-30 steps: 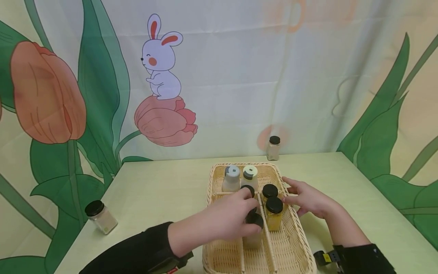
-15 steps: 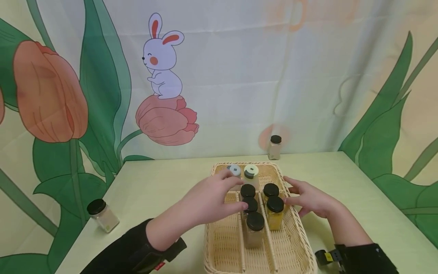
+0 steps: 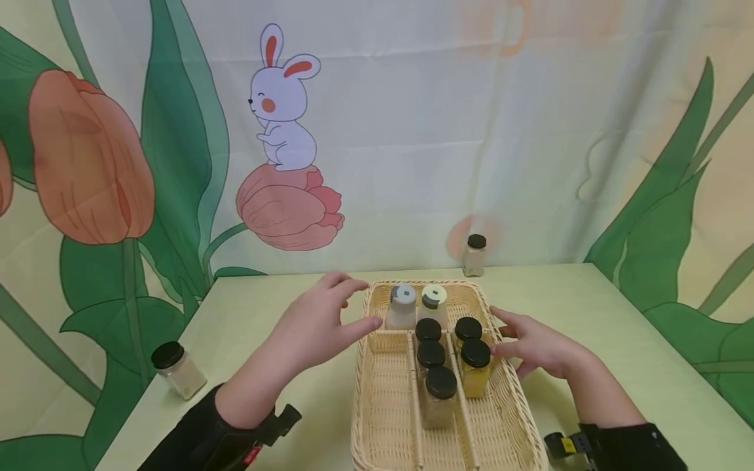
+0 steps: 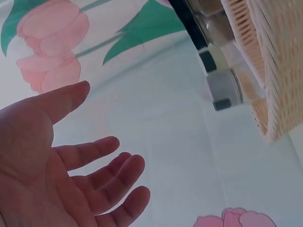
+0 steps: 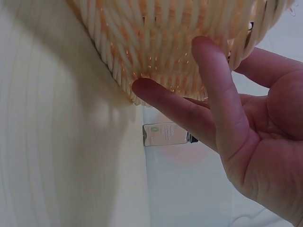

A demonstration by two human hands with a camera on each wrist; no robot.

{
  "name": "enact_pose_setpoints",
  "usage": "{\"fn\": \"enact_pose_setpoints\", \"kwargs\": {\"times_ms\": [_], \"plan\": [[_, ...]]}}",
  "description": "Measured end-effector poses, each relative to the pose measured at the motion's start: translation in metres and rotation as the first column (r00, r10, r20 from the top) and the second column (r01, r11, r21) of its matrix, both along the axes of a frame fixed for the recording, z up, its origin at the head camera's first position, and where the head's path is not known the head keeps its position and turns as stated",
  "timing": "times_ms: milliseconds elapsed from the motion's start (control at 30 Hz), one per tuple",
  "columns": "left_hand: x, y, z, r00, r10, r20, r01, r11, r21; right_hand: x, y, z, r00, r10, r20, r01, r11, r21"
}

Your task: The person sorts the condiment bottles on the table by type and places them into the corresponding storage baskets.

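A wicker basket (image 3: pixel 385 399) with dividers stands on the table. My left hand (image 3: pixel 315 324), fingers loosely spread and holding nothing, hovers by its far left corner; the left wrist view shows the bare palm (image 4: pixel 28 161). My right hand (image 3: pixel 538 343) rests its fingertips against the basket's right side, as the right wrist view shows on the woven wall (image 5: pixel 156 42). Three black-lidded jars (image 3: pixel 438 399) line the middle compartment. Two black-lidded jars with yellow contents (image 3: pixel 474 376) stand in the right one. A grey-topped bottle (image 3: pixel 402 311) and a cream-topped bottle (image 3: pixel 434 304) occupy the far compartment.
A black-lidded jar (image 3: pixel 179 371) stands near the table's left edge. Another black-lidded jar (image 3: pixel 474 258) is at the back edge, before a printed curtain (image 3: pixel 400 131). The pale table (image 3: pixel 283 294) extends on both sides of the basket.
My left hand has let go of a black-lidded jar in the middle compartment and moved left and away, past the basket's rim. My right hand stays at the basket's side.
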State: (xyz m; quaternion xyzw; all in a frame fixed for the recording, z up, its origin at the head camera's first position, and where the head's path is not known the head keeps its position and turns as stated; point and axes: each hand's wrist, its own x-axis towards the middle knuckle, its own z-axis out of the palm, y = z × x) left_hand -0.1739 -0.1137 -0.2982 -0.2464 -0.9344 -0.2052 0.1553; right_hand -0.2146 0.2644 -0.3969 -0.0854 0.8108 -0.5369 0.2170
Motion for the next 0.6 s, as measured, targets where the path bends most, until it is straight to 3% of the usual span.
{"fn": "enact_pose_setpoints", "kwargs": {"times_ms": [267, 600], "plan": [[-0.005, -0.028, 0.001, 0.993, 0.118, 0.004, -0.118, 0.993, 0.000, 0.001, -0.001, 0.000, 1.000, 0.002, 0.002, -0.002, 1.000, -0.016], [-0.014, -0.063, 0.001, 0.971, 0.241, 0.014, -0.240, 0.970, -0.050, 0.001, 0.001, -0.001, 1.000, 0.005, -0.004, -0.005, 1.000, -0.030]]}}
